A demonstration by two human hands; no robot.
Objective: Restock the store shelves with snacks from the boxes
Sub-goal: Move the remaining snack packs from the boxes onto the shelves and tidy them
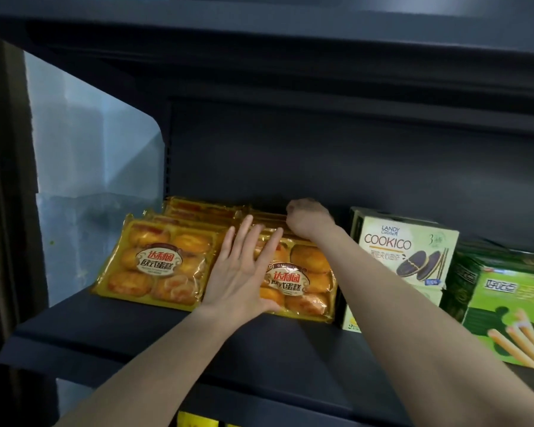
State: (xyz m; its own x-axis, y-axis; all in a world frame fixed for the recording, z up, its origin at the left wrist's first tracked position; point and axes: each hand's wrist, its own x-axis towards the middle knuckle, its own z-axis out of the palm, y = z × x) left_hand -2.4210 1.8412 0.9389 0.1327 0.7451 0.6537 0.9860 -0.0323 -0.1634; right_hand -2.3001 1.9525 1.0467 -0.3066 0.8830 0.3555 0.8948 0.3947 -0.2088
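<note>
- The dark shelf [154, 331] has a bare front edge nearest the camera; both forearms reach in over it.
- Toward the shelf's right end, a green box of stick biscuits [506, 306] sits nearest the front, tilted, with a dark green box just behind its left side.
- The left hand [244, 272] lies flat with fingers spread and straight, pressing on the left part of the right cake pack [302, 282], which rests near the middle of the shelf.
- Beside it, toward the left end, the left cake pack [158, 263] tops its own stack; both packs are yellow and show round cakes.
- A pale Cookico box [404, 248] stands right of the cake packs.
- Farthest in, the right hand [309, 218] is curled over the back edge of the right stack; whether it actually pinches a pack I cannot tell.
</note>
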